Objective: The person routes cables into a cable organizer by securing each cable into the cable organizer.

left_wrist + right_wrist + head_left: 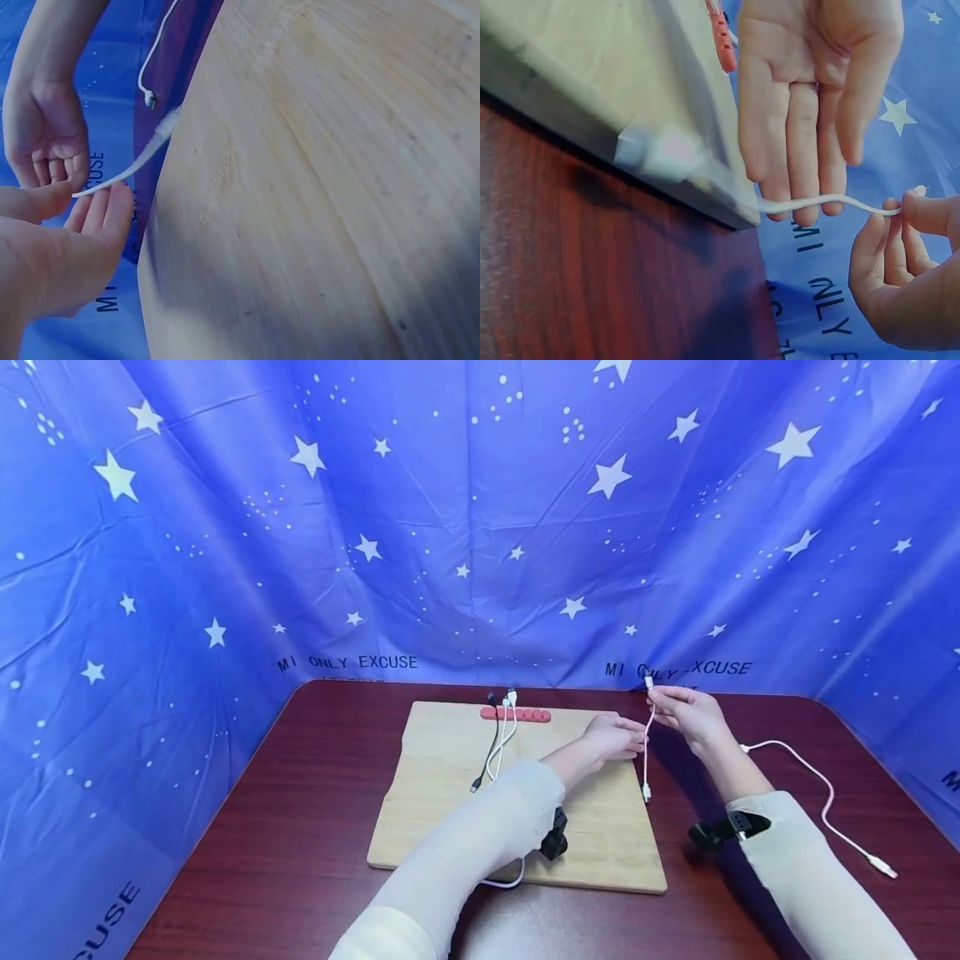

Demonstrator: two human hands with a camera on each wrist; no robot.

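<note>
My right hand [693,718] pinches a short white charging cable [647,756] near its upper plug, past the board's right edge. The cable's other end hangs down, and in the right wrist view its lower plug [671,155] is blurred. My left hand [611,737] reaches across the board from the left. Its straight fingers touch the middle of the cable, which runs over the fingertips in the right wrist view. Under my left arm lies a wooden board [442,743]. A red cable clip strip [534,716] sits at the board's back edge.
A black cable [491,752] and white cables [504,739] stand in the left part of the strip. Another white cable [828,797] lies curved on the dark red table [300,827] at the right. A blue star-patterned curtain [465,510] hangs behind and at both sides.
</note>
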